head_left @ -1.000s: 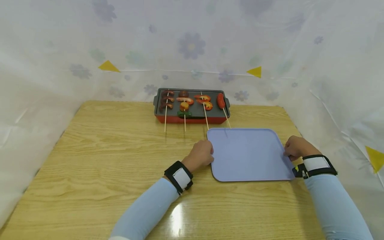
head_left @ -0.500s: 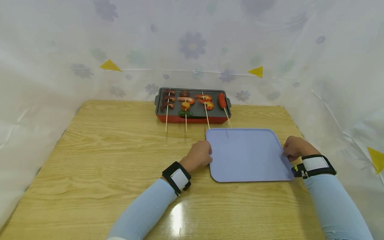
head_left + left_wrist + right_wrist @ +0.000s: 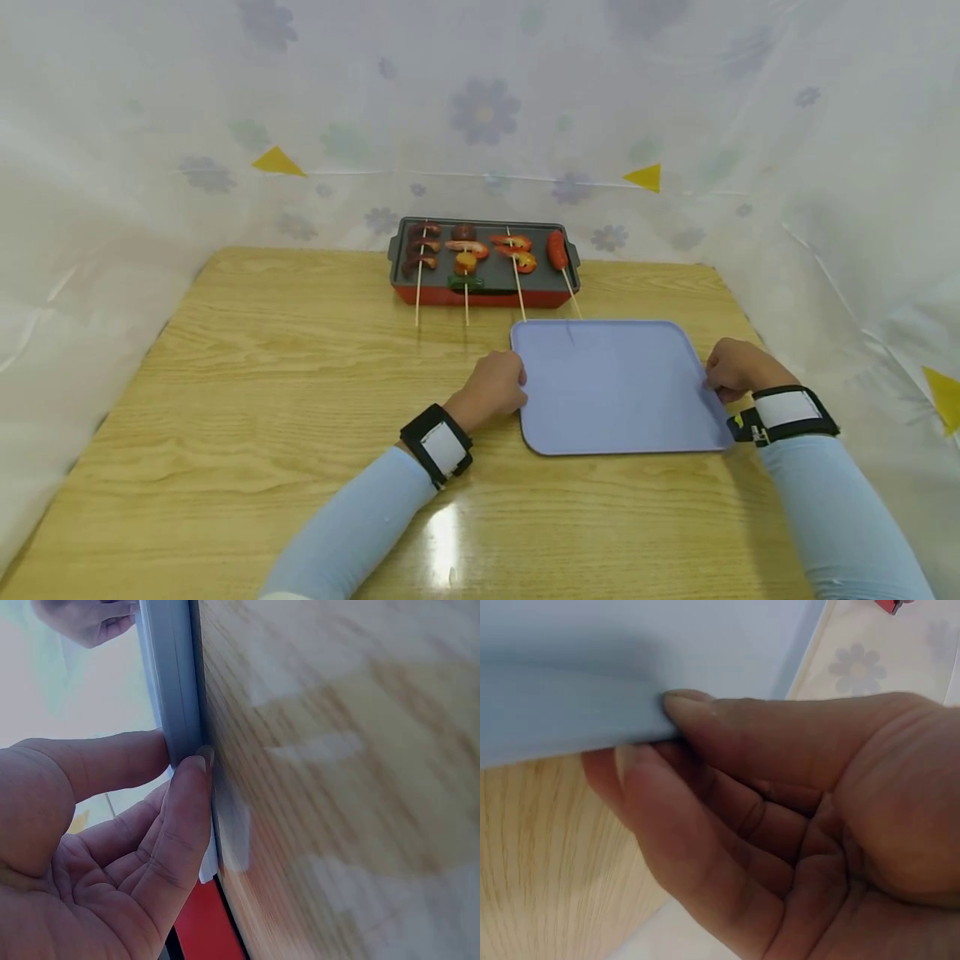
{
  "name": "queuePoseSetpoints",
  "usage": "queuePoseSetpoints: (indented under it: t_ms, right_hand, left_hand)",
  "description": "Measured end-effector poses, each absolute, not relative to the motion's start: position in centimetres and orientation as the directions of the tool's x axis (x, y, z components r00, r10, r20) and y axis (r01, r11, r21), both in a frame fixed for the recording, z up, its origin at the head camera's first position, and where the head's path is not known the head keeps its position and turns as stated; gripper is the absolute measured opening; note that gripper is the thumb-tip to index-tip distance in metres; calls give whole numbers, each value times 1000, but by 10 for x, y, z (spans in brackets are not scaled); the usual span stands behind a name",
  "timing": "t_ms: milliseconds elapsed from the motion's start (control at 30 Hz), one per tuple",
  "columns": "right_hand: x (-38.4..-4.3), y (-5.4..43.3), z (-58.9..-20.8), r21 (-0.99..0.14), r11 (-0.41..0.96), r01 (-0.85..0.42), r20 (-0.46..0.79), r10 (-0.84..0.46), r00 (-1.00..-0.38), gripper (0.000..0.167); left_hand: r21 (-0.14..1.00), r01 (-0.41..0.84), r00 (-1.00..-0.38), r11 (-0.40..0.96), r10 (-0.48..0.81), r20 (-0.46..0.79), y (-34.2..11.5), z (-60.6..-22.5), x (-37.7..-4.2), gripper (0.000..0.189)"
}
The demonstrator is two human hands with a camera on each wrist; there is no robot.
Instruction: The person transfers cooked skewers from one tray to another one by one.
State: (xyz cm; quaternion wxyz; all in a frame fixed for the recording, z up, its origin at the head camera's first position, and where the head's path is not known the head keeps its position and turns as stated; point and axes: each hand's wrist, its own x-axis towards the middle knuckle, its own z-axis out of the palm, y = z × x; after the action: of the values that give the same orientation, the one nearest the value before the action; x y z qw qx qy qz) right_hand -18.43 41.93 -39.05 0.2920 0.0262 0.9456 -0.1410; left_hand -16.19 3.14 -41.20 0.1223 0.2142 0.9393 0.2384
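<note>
A flat lavender tray (image 3: 611, 387) lies low over the wooden table, its far edge just in front of the grill. My left hand (image 3: 493, 385) pinches the tray's left rim; the left wrist view has the thumb on one side of the rim (image 3: 176, 690) and fingertips on the other. On the opposite side my right hand (image 3: 737, 367) grips the right rim, thumb on top and fingers curled beneath, as the right wrist view shows. The tray's surface is bare.
Behind the tray stands a red and black tabletop grill (image 3: 484, 287). Across it lie skewers of food, among them a sausage (image 3: 557, 250) and shrimp (image 3: 512, 243), with sticks jutting over the front. Patterned white sheeting (image 3: 480, 108) surrounds the wooden table (image 3: 262, 375).
The tray has slid slightly to the left relative to the grill, both hands moving along with it and keeping their hold. The head view has shifted a little.
</note>
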Motion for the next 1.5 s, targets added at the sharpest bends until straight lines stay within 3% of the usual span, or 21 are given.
queuePoseSetpoints:
  t_ms: [367, 1500]
  right_hand:
    - [-180, 413, -389, -258, 962, 93, -549, -67, -833, 27]
    - [-173, 395, -393, -271, 962, 45, -491, -98, -866, 17]
  left_hand:
    - [498, 357, -877, 790, 467, -111, 24, -415, -161, 5]
    - [502, 348, -881, 792, 459, -113, 6, -414, -156, 8]
